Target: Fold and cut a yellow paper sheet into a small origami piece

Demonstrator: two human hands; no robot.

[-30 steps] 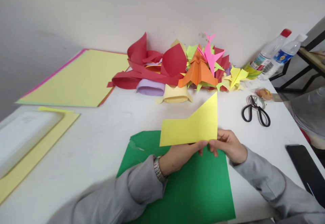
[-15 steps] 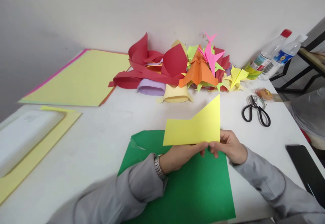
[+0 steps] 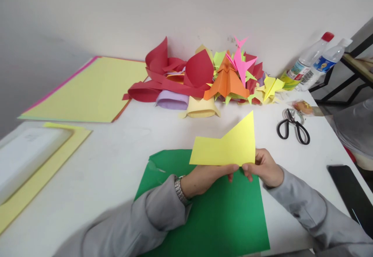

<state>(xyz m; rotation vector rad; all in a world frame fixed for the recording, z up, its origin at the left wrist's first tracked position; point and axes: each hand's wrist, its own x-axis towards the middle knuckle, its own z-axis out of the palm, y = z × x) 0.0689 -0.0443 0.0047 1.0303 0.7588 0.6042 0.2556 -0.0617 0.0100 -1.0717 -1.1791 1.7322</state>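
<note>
A folded piece of yellow paper (image 3: 225, 148), with a flat left end and a tall point at the right, is held up between my two hands. My left hand (image 3: 205, 177) grips its lower edge, thumb along the front and fingers behind. My right hand (image 3: 265, 167) pinches the lower right corner; some of its fingers are hidden behind the paper. Below the hands a green sheet (image 3: 221, 214) lies flat on the white table, its upper left corner creased.
Red, purple, orange, pink and yellow paper shapes (image 3: 201, 74) pile up by the wall. Black-handled scissors (image 3: 293, 126), a phone (image 3: 349, 194) and two bottles (image 3: 317, 60) are on the right. Large yellow sheets (image 3: 87, 90) and a white package (image 3: 29, 152) lie on the left.
The yellow paper has shifted slightly right and turned a little clockwise in my hands. Both hands keep their grip, and the view has moved slightly.
</note>
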